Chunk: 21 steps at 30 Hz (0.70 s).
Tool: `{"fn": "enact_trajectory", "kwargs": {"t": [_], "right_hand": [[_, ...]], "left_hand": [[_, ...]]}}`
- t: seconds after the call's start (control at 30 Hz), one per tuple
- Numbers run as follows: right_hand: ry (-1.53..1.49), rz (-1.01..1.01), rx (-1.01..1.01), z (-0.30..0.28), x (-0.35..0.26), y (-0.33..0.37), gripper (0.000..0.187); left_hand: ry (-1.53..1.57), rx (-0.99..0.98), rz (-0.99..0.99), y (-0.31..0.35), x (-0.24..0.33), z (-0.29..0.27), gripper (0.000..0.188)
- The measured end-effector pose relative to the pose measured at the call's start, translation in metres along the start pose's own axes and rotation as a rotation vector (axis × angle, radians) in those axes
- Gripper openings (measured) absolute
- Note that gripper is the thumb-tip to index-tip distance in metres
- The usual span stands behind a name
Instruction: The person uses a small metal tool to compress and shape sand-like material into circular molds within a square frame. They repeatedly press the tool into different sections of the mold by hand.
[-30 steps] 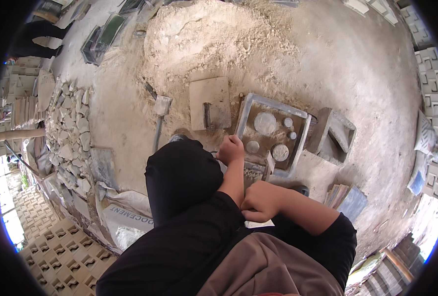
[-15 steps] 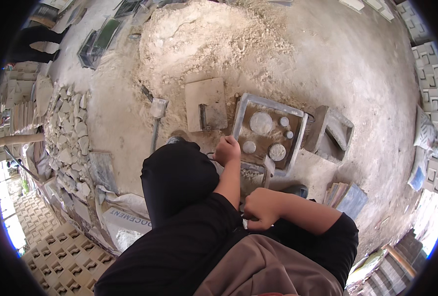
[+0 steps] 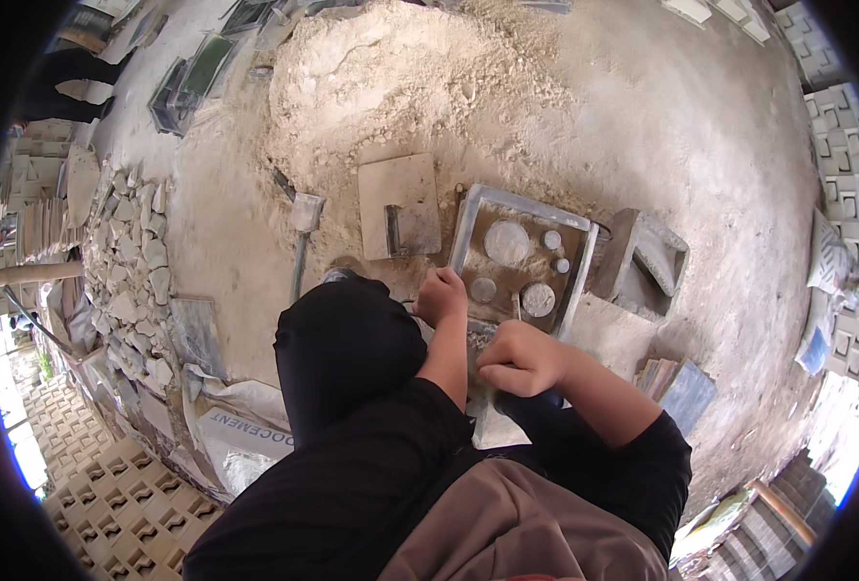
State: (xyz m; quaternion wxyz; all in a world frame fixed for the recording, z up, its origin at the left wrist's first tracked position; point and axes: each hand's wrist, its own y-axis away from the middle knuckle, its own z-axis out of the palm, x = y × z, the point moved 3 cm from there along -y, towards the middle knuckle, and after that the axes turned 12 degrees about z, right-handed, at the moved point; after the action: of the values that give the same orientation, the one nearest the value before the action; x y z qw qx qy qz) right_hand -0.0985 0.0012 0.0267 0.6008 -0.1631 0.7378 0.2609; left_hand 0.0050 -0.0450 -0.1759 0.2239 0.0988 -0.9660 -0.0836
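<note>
Left hand [image 3: 440,295] curled beside the frame [image 3: 526,202], right hand [image 3: 521,358] balled at its near edge; can't tell what either grips! Frame's on the floor [image 3: 700,145]; a knock from that right hand could jolt the round discs [image 3: 507,242] inside.

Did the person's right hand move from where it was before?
Yes. The right hand moved forward, away from the body, and is closer to the grey square frame.
</note>
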Motion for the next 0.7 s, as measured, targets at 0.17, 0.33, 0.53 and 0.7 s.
{"fn": "enact_trajectory", "kwargs": {"t": [0.17, 0.33, 0.53, 0.7], "right_hand": [[-0.138, 0.045, 0.21, -0.033, 0.002, 0.008, 0.027], [-0.339, 0.112, 0.43, -0.059, 0.01, 0.018, 0.032], [-0.376, 0.034, 0.648, -0.064, 0.022, 0.027, 0.039], [-0.551, -0.029, 0.902, -0.079, 0.028, 0.036, 0.04]], "left_hand": [[-0.003, 0.016, 0.032, 0.0, 0.006, -0.004, 0.032], [0.033, -0.062, -0.02, 0.002, 0.004, -0.007, 0.035], [0.038, -0.082, -0.03, 0.001, 0.006, -0.009, 0.037], [0.037, -0.071, -0.031, 0.004, 0.002, -0.009, 0.036]]}}
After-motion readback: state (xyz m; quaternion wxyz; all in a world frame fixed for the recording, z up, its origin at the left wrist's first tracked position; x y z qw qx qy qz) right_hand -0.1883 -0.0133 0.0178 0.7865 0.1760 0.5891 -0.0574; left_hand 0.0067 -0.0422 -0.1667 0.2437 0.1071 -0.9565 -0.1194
